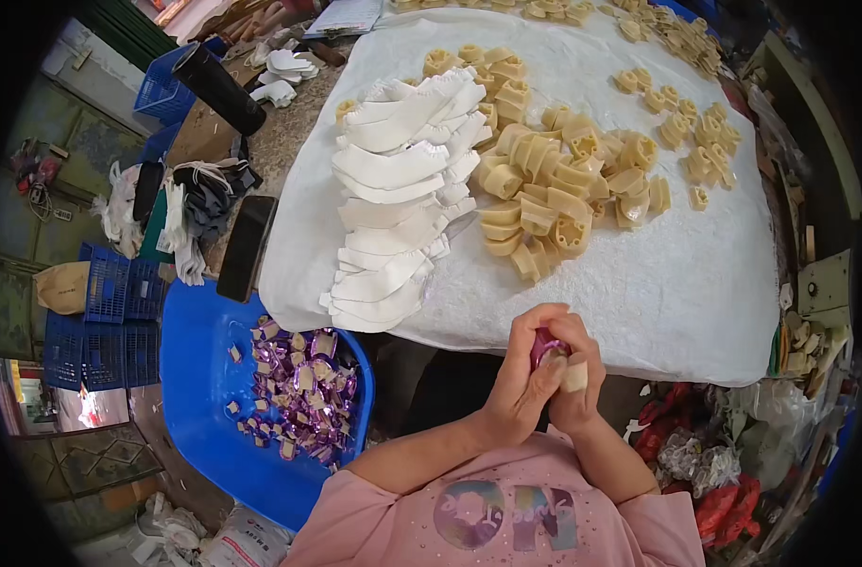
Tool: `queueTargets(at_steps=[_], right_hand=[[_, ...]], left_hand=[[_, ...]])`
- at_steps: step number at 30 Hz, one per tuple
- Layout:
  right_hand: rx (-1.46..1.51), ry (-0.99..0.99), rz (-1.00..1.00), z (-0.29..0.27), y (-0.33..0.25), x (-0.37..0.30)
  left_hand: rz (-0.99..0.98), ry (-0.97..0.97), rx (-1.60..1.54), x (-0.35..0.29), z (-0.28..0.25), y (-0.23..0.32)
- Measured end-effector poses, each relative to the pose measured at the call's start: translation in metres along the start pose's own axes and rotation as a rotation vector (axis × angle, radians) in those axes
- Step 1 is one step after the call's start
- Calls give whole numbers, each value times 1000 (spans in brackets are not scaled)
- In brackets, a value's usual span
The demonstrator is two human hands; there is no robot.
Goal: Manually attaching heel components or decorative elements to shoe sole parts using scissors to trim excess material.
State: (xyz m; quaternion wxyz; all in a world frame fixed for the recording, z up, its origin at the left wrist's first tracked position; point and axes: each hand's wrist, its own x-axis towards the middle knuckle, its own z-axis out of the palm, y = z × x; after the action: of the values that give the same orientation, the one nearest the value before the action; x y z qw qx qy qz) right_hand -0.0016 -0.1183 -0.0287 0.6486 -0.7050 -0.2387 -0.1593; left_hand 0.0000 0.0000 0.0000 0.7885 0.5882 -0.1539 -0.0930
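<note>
Close together in front of my chest, my left hand [518, 386] and my right hand [585, 397] are both closed around one small piece with a shiny purple covering [546, 346]. A cream-coloured end [574, 376] of it shows between the fingers; the rest is hidden. Both hands are just off the near edge of the white-covered table [657, 317]. Beyond them lies a heap of cream hollow moulded pieces [568, 194]. To its left, white curved flat pieces [391, 213] overlap in a long stack.
A blue tub [199, 378] at left holds purple-and-cream pieces [303, 392]. A phone [247, 248] and a black cylinder [218, 90] lie on the side table. Blue crates [105, 283] stand far left. More cream pieces [705, 142] lie at far right; red bags [728, 510] sit lower right.
</note>
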Motion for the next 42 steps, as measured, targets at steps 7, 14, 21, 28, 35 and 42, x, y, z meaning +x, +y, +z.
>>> queueTargets(at_steps=[7,14,21,28,35,42], right_hand=[[-143,120,103,-15,-10,19],[-72,-83,363,-21,-17,23],[558,-62,786,-35,-5,24],[289,-186,487,-40,1,21],[234,-55,542,-31,-3,17],[356,3,479,-20,6,3]], left_hand=[[-25,-65,-20,1,-28,-6],[38,-60,270,2,-28,-3],[73,-79,572,5,-38,5],[261,-103,681,9,-27,6],[256,23,698,11,-30,-5],[381,135,802,13,-16,-10]])
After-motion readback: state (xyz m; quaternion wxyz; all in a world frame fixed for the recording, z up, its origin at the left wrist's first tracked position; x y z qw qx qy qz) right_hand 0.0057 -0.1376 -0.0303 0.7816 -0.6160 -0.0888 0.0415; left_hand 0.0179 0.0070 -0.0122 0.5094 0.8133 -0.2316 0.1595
